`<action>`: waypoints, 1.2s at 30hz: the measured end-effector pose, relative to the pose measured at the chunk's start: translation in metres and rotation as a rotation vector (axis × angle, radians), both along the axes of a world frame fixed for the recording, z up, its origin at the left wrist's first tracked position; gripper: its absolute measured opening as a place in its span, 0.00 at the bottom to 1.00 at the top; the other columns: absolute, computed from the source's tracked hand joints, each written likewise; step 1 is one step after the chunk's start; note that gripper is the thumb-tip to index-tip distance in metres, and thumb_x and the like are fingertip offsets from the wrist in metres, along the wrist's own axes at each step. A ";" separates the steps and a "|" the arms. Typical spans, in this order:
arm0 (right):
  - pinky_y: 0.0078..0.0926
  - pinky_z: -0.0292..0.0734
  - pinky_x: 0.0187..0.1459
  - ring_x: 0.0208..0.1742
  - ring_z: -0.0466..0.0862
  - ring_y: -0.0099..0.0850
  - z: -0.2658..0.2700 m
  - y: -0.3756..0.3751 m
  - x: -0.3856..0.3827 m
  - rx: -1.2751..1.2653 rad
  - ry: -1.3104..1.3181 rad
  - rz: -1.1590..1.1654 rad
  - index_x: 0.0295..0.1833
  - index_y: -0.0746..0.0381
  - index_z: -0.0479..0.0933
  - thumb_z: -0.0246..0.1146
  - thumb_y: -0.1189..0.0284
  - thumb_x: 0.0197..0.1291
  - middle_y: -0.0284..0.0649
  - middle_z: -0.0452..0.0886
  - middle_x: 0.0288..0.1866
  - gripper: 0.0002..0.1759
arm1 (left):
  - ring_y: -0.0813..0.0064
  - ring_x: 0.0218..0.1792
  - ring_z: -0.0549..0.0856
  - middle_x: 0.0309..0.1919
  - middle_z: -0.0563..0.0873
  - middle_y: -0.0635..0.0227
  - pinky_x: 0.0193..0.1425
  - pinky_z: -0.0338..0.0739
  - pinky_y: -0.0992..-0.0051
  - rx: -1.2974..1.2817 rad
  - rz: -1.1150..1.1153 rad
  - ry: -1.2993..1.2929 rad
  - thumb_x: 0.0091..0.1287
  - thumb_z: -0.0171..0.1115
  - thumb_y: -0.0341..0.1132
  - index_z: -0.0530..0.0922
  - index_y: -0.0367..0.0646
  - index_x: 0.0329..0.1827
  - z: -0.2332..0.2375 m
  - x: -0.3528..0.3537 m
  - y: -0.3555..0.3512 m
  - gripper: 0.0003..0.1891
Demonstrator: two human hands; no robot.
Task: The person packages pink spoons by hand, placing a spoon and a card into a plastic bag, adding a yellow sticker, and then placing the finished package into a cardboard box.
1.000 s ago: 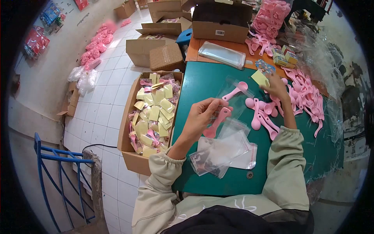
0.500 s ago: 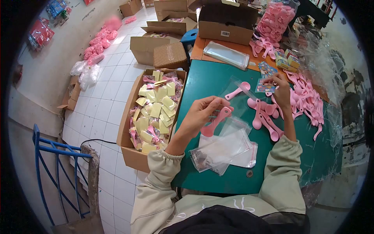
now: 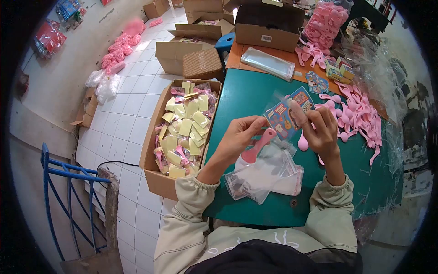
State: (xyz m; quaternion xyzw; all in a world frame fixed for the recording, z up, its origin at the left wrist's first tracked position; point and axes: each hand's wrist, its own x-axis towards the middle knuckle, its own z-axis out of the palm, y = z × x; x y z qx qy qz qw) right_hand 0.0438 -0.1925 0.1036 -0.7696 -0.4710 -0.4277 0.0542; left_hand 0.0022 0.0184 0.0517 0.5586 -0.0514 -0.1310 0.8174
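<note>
My left hand (image 3: 242,137) is closed on a pink spoon (image 3: 258,146), whose bowl points down over the clear plastic bags (image 3: 269,176). Its fingertips also touch the left edge of a printed card (image 3: 285,116). Pinched on that card from the right is my right hand (image 3: 321,130). A clear bag appears to lie around the card's upper part, though its outline is hard to make out. Loose pink spoons (image 3: 356,114) are heaped on the green table (image 3: 237,100) right of my right hand, some partly hidden by it.
An open carton (image 3: 153,155) of bagged spoons with yellow cards stands left of the table. At the back are a stack of clear bags (image 3: 269,63), more printed cards (image 3: 316,83), small yellow boxes (image 3: 338,69) and an open brown box (image 3: 267,34). A blue metal rail (image 3: 70,166) is at left.
My right hand has come left and toward me from the card pile, bringing a printed card to my left hand. The spoon stays in my left hand.
</note>
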 end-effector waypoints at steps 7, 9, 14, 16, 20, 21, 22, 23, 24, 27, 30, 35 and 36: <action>0.26 0.66 0.27 0.28 0.68 0.27 0.010 -0.004 -0.006 0.159 -0.032 -0.144 0.53 0.65 0.79 0.65 0.80 0.31 0.33 0.66 0.28 0.33 | 0.81 0.38 0.83 0.37 0.84 0.67 0.39 0.78 0.82 0.045 -0.040 -0.121 0.72 0.50 0.43 0.80 0.36 0.45 -0.003 0.002 -0.004 0.18; 0.25 0.66 0.27 0.27 0.68 0.27 0.013 -0.003 -0.010 0.173 -0.038 -0.156 0.53 0.65 0.79 0.66 0.80 0.31 0.32 0.66 0.28 0.32 | 0.80 0.39 0.83 0.38 0.85 0.67 0.40 0.78 0.82 0.062 -0.065 -0.087 0.72 0.50 0.44 0.80 0.36 0.45 0.001 -0.001 -0.005 0.18; 0.25 0.65 0.27 0.26 0.66 0.25 0.010 -0.002 -0.008 0.080 -0.161 -0.114 0.51 0.63 0.81 0.67 0.79 0.32 0.31 0.65 0.27 0.30 | 0.81 0.39 0.84 0.37 0.85 0.66 0.40 0.78 0.83 0.052 -0.044 0.007 0.72 0.49 0.42 0.80 0.35 0.45 0.011 -0.004 -0.003 0.18; 0.24 0.65 0.27 0.26 0.66 0.24 0.010 -0.003 -0.007 0.038 -0.200 -0.101 0.50 0.62 0.82 0.67 0.78 0.32 0.30 0.65 0.27 0.29 | 0.82 0.38 0.84 0.37 0.86 0.65 0.40 0.77 0.84 0.019 -0.029 0.036 0.73 0.49 0.40 0.80 0.34 0.46 0.014 -0.005 -0.001 0.17; 0.23 0.66 0.29 0.27 0.66 0.23 0.008 -0.005 -0.001 0.002 -0.288 -0.013 0.50 0.60 0.82 0.67 0.76 0.33 0.29 0.65 0.27 0.29 | 0.83 0.37 0.84 0.35 0.85 0.67 0.36 0.75 0.86 0.065 -0.077 -0.031 0.73 0.49 0.41 0.80 0.35 0.45 0.005 -0.002 0.002 0.17; 0.23 0.66 0.30 0.27 0.66 0.23 0.008 -0.006 0.000 -0.006 -0.294 -0.001 0.50 0.59 0.82 0.67 0.76 0.33 0.28 0.65 0.27 0.28 | 0.84 0.37 0.83 0.35 0.85 0.68 0.35 0.74 0.87 0.052 -0.089 -0.021 0.73 0.49 0.41 0.80 0.36 0.45 0.007 -0.003 0.002 0.17; 0.23 0.67 0.31 0.27 0.66 0.23 0.008 -0.007 0.000 -0.013 -0.300 0.011 0.50 0.59 0.82 0.67 0.76 0.34 0.28 0.65 0.27 0.28 | 0.85 0.37 0.83 0.35 0.85 0.68 0.34 0.73 0.88 0.039 -0.102 -0.011 0.73 0.49 0.41 0.80 0.36 0.45 0.008 -0.004 0.002 0.17; 0.23 0.67 0.31 0.28 0.66 0.23 0.008 -0.007 0.000 -0.017 -0.287 0.014 0.50 0.58 0.82 0.67 0.76 0.34 0.28 0.65 0.27 0.28 | 0.86 0.36 0.83 0.36 0.85 0.68 0.34 0.73 0.88 0.040 -0.109 -0.007 0.72 0.50 0.42 0.80 0.36 0.45 0.008 -0.003 0.003 0.17; 0.23 0.67 0.32 0.28 0.67 0.23 0.006 -0.006 0.000 -0.020 -0.274 0.018 0.50 0.58 0.82 0.67 0.76 0.34 0.28 0.65 0.27 0.28 | 0.86 0.36 0.82 0.36 0.85 0.68 0.33 0.72 0.88 0.041 -0.117 -0.003 0.72 0.50 0.42 0.80 0.36 0.45 0.006 -0.003 0.004 0.17; 0.25 0.66 0.32 0.29 0.66 0.24 0.003 -0.003 -0.001 -0.033 -0.236 0.019 0.49 0.58 0.83 0.69 0.74 0.33 0.28 0.65 0.28 0.27 | 0.89 0.34 0.80 0.36 0.85 0.70 0.32 0.71 0.88 0.045 -0.106 0.015 0.71 0.53 0.42 0.80 0.36 0.45 0.005 -0.003 0.003 0.17; 0.26 0.66 0.33 0.29 0.66 0.25 0.000 0.000 -0.001 -0.048 -0.248 0.057 0.47 0.59 0.84 0.70 0.75 0.34 0.28 0.65 0.28 0.25 | 0.90 0.33 0.79 0.35 0.84 0.72 0.33 0.71 0.89 0.043 -0.086 -0.022 0.70 0.55 0.42 0.80 0.36 0.45 -0.003 -0.001 0.003 0.16; 0.26 0.71 0.40 0.37 0.74 0.26 0.022 -0.001 -0.003 -0.027 0.330 0.207 0.56 0.57 0.78 0.66 0.78 0.43 0.32 0.71 0.35 0.28 | 0.88 0.35 0.79 0.33 0.83 0.73 0.37 0.73 0.87 0.084 -0.058 -0.083 0.69 0.56 0.40 0.79 0.34 0.45 -0.004 0.000 0.009 0.16; 0.27 0.72 0.42 0.39 0.75 0.27 0.031 -0.005 -0.002 0.043 0.564 0.261 0.58 0.57 0.76 0.64 0.79 0.46 0.34 0.72 0.38 0.28 | 0.87 0.36 0.80 0.34 0.83 0.71 0.39 0.74 0.86 0.127 -0.052 -0.121 0.70 0.55 0.40 0.79 0.34 0.45 -0.003 0.001 0.011 0.15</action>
